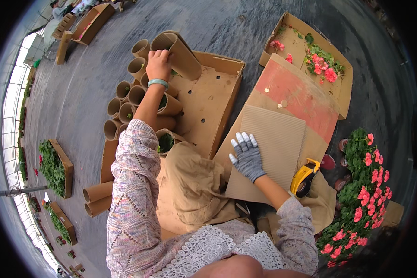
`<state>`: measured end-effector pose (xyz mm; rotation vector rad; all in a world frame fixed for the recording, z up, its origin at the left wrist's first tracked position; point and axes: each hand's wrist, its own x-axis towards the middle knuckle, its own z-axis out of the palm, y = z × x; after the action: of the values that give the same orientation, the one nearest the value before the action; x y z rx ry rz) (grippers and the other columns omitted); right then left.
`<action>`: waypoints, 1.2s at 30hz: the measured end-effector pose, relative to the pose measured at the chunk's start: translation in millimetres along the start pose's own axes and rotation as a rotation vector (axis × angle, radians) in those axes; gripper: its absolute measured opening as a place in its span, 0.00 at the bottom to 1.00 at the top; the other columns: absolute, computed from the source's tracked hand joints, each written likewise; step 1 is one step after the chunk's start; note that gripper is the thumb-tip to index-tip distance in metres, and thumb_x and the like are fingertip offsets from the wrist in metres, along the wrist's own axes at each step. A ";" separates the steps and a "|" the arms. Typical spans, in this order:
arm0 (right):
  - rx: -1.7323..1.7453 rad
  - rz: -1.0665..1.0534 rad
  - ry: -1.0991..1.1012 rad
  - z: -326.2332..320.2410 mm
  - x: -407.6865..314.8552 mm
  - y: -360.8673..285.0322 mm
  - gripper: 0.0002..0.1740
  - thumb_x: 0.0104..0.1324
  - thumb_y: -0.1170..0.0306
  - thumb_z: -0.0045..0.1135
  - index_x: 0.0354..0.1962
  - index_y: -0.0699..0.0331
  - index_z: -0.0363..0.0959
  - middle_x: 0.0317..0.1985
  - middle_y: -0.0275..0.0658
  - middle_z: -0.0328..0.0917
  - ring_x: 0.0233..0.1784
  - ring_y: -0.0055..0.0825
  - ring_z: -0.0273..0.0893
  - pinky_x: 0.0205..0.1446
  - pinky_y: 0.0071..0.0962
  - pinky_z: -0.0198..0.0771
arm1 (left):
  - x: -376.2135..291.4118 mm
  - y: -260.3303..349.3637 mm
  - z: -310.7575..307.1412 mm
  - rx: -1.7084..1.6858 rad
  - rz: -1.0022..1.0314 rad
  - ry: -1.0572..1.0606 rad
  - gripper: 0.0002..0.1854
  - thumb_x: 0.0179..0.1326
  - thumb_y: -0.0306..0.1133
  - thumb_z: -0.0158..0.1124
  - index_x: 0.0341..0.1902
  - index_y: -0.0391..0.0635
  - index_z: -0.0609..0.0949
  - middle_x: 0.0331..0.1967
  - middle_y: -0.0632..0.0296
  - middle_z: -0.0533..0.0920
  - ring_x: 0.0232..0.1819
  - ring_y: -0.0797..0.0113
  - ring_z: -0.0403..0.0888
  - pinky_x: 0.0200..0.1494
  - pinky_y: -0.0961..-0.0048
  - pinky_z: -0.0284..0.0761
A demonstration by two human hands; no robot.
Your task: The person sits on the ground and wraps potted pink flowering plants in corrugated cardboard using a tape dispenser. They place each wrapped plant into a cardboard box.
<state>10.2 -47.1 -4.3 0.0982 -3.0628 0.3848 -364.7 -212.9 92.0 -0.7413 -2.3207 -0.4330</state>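
Note:
My bare left hand, with a bracelet at its wrist, grips the near rim of a rolled corrugated cardboard sleeve. That sleeve leans over a shallow cardboard box with holes in its floor. Upright cardboard tubes stand close together below and left of this hand, some with green leaves inside. Gloved in grey with white fingertips, my right hand lies palm down, fingers a little apart, on a corrugated cardboard sheet. The sheet rests on a larger board with a red band. What is inside the held sleeve is mostly hidden.
A yellow tape dispenser lies right of the sheet. Potted pink flowers stand at the right. An open box with cut blooms is at the upper right. Two tubes lie at the left; planted boxes stand farther left.

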 end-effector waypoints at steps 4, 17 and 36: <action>0.046 0.013 -0.039 -6.0 2.7 -0.1 0.30 0.62 0.53 0.45 0.57 0.64 0.63 0.65 0.47 0.55 0.72 0.41 0.46 0.75 0.45 0.34 | -3.1 -35.7 49.4 0.130 0.075 -0.043 0.05 0.49 0.34 0.63 0.27 0.51 0.76 0.27 0.65 0.76 0.38 0.60 0.74 0.34 0.65 0.76; 0.092 0.013 -0.043 -12.5 3.7 0.0 0.28 0.61 0.54 0.46 0.53 0.63 0.66 0.63 0.45 0.58 0.70 0.38 0.49 0.74 0.45 0.37 | -32.8 -60.2 89.0 0.526 -0.252 -0.453 0.24 0.57 0.44 0.59 0.55 0.46 0.71 0.51 0.59 0.78 0.58 0.61 0.71 0.63 0.51 0.60; 0.060 0.784 0.848 -142.3 -191.4 246.1 0.15 0.55 0.69 0.50 0.40 0.65 0.70 0.34 0.46 0.76 0.42 0.43 0.75 0.47 0.39 0.70 | -182.8 368.0 10.9 -0.772 0.526 -0.621 0.28 0.58 0.33 0.57 0.61 0.35 0.65 0.58 0.45 0.68 0.60 0.44 0.64 0.63 0.55 0.59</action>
<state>190.2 237.0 61.4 -0.9988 -2.1212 0.3966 -31.2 9.4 0.4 -2.0378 -2.3164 -0.9694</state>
